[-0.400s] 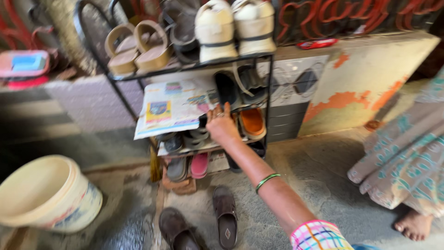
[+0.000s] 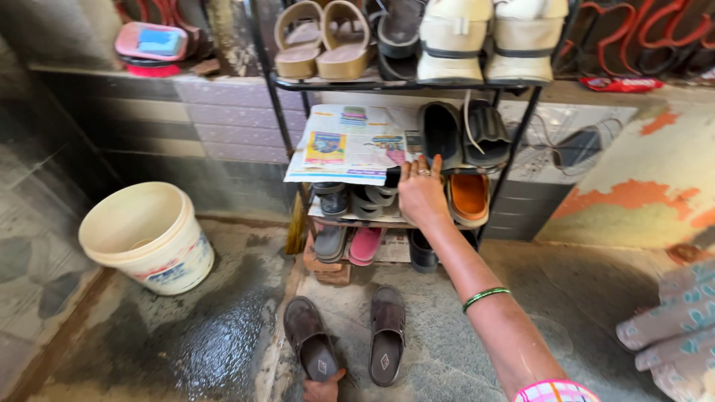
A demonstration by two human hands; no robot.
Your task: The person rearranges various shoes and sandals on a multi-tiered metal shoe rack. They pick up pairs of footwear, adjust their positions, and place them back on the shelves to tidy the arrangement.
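1. Right hand [image 2: 421,195] is up on the middle shelf of the shoe rack [image 2: 287,119], fingers curled on a dark slipper [image 2: 392,177] at the newspaper [image 2: 346,145] edge, about 12 o'clock from the brown sandals [image 2: 350,341] on the floor.
2. Left hand [image 2: 325,387] barely peeks in at 6 o'clock, just by a sandal heel; can't tell its grip.
3. Newspaper probably lines the shelf against dirt.

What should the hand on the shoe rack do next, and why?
Probably pull the dark sandal a little way out of the shelf. The right hand already rests on the middle shelf of the rack, fingers closed at the sandal's edge beside the newspaper, so a short tug would free it. How firm the grip is I cannot tell.
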